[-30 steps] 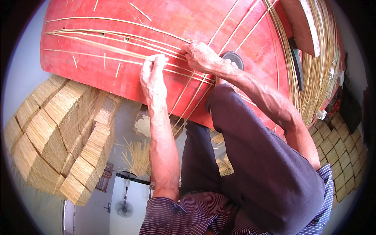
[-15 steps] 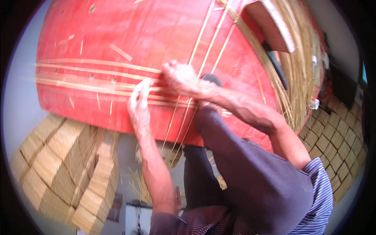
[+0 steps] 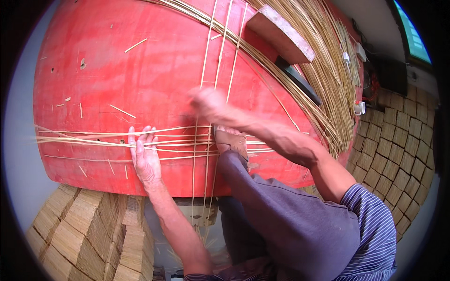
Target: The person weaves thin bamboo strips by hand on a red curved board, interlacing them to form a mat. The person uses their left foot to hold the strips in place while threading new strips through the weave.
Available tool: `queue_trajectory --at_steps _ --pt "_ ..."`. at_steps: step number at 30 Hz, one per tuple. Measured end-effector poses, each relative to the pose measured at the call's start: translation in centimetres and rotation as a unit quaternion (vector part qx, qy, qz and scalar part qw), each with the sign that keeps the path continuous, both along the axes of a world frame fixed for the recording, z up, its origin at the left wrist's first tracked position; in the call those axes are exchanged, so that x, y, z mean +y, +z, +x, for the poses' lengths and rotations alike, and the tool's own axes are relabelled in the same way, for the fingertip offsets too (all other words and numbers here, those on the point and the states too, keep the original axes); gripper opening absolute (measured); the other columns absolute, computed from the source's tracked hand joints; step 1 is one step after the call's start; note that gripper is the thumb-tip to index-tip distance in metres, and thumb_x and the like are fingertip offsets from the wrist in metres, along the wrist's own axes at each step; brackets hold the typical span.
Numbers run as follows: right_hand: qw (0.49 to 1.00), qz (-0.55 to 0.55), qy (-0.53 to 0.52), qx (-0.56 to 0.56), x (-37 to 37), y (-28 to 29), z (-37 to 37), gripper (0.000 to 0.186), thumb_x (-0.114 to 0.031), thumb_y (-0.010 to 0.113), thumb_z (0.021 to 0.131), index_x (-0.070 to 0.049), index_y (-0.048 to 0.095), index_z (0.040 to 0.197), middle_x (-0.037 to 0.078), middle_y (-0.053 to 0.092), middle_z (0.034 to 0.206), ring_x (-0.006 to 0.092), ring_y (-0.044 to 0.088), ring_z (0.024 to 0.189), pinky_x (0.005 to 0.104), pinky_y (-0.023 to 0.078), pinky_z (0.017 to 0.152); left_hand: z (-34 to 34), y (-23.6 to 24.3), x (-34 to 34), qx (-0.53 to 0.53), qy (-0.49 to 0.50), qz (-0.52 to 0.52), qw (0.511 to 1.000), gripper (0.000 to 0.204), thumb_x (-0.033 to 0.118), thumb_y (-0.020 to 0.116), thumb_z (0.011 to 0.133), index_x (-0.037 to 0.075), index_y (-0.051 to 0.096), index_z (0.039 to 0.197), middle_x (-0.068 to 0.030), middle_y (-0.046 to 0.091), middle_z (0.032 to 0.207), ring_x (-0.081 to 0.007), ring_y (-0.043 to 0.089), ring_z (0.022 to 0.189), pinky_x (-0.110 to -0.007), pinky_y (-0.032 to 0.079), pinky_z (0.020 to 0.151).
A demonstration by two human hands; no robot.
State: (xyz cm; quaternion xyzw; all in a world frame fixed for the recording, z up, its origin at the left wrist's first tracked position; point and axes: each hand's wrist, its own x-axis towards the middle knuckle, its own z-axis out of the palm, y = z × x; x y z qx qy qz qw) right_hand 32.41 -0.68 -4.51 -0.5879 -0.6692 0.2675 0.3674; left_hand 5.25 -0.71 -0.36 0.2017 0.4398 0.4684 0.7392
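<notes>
Several thin bamboo strips (image 3: 183, 143) run sideways over a red board (image 3: 117, 89). My left hand (image 3: 146, 159) holds these strips between its fingers. Three more bamboo strips (image 3: 219, 58) cross them from the far side down past the near edge. My right hand (image 3: 209, 105) is above the crossing, smeared by motion; its fingers and anything in them cannot be made out. Just below it, my foot in a brown slipper (image 3: 232, 143) presses on the board where the strips cross.
A thick bundle of bamboo strips (image 3: 335, 93) curves along the right, with a brick (image 3: 283, 35) and a dark-handled blade (image 3: 300, 82) on it. A white mug (image 3: 359, 107) stands beyond. Stacked woven blocks (image 3: 79, 229) are at lower left, more blocks (image 3: 396, 154) at right.
The view has shifted, moving the board's contents left and down. My left hand has spread its fingers among the strips; my right hand has lifted from them and is blurred.
</notes>
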Motion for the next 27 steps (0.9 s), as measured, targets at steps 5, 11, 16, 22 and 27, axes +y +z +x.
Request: queue_trajectory --at_steps 5,11,16,22,27 --pt "0.912 -0.097 -0.205 -0.342 -0.2 3.8 17.4 0.002 -0.01 0.056 0.079 -0.009 0.056 0.077 0.017 0.06 0.073 0.0393 0.063 0.072 0.0524 0.049 0.058 -1.0 1.6 1.2 0.031 -0.002 0.043 0.999 0.063 0.028 0.058 0.097 0.006 0.032 0.149 -0.0191 0.058 0.129 -0.0297 0.054 0.122 -0.043 0.039 0.105" --pt "0.896 -0.136 -0.156 -0.393 -2.0 1.6 23.8 0.007 -0.012 0.06 0.079 -0.006 0.06 0.076 0.019 0.063 0.08 0.0417 0.064 0.077 0.0552 0.051 0.066 -1.8 3.9 2.4 0.105 -0.002 0.12 0.987 0.064 0.029 0.057 0.097 0.002 0.031 0.149 -0.0215 0.056 0.13 -0.0317 0.054 0.123 -0.044 0.041 0.106" --pt "0.897 -0.142 -0.157 -0.387 -1.4 2.0 23.2 0.007 -0.013 0.059 0.079 -0.006 0.062 0.078 0.021 0.064 0.082 0.0422 0.065 0.079 0.0548 0.051 0.067 -2.4 5.3 3.0 0.153 -0.019 0.166 0.974 0.067 0.034 0.056 0.097 0.001 0.029 0.149 -0.0231 0.054 0.131 -0.033 0.054 0.123 -0.047 0.04 0.108" --pt "0.88 -0.182 -0.128 -0.42 -0.7 2.3 23.6 0.012 -0.015 0.057 0.082 -0.005 0.063 0.081 0.02 0.065 0.084 0.0415 0.066 0.081 0.0534 0.052 0.069 -2.3 5.7 3.0 0.158 -0.022 0.181 0.971 0.066 0.032 0.055 0.097 0.0 0.029 0.148 -0.0234 0.054 0.131 -0.0334 0.054 0.122 -0.047 0.04 0.108" --pt "0.894 -0.147 -0.127 -0.403 0.1 2.9 21.8 0.012 -0.013 0.055 0.082 -0.004 0.063 0.08 0.021 0.064 0.083 0.0409 0.066 0.081 0.0527 0.052 0.068 -2.6 5.6 2.8 0.176 -0.021 0.176 0.968 0.065 0.031 0.056 0.097 -0.001 0.03 0.147 -0.0233 0.054 0.13 -0.0337 0.055 0.121 -0.047 0.039 0.108"
